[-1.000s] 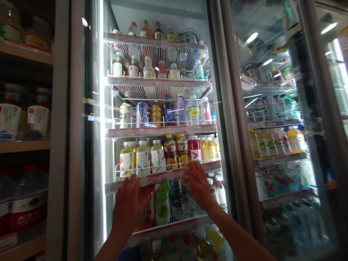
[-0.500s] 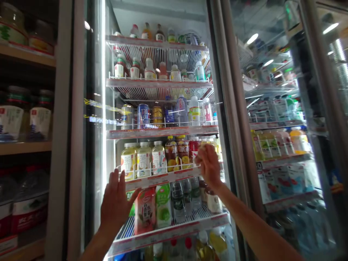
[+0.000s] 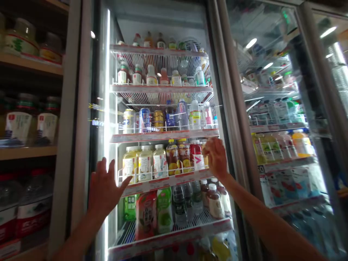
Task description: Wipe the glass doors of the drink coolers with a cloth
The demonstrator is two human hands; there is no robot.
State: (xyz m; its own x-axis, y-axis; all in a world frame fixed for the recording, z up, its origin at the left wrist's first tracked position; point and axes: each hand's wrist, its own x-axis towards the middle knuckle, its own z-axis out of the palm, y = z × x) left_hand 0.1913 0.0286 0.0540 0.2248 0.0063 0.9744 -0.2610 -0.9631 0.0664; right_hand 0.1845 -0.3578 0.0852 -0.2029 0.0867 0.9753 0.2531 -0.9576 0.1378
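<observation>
My left hand (image 3: 106, 190) is raised at the left side of the lit drinks fridge, its fingers spread and nothing in it. Its thumb overlaps the left end of a shelf rail (image 3: 163, 181) in my view. Bottles with white labels (image 3: 145, 165) stand on that shelf, just right of the hand. My right hand (image 3: 216, 157) is up at the shelf's right end, its fingers loosely bent and slightly blurred, with nothing visible in them. Nearest to it is a red drink bottle (image 3: 197, 156), beside dark iced-tea bottles (image 3: 184, 156). I cannot tell whether either hand touches anything.
Below are a red carton (image 3: 146, 215), a green carton (image 3: 164, 210) and several bottles. Cans (image 3: 144, 120) and bottles fill the shelves above. Metal door frames (image 3: 236, 108) rise to the right, beside another stocked fridge. Wooden shelves (image 3: 27, 152) with jars stand at left.
My left hand has moved left, with its fingers more bent. My right hand has shifted right and slightly up, uncovering the red bottle. The view has shifted slightly.
</observation>
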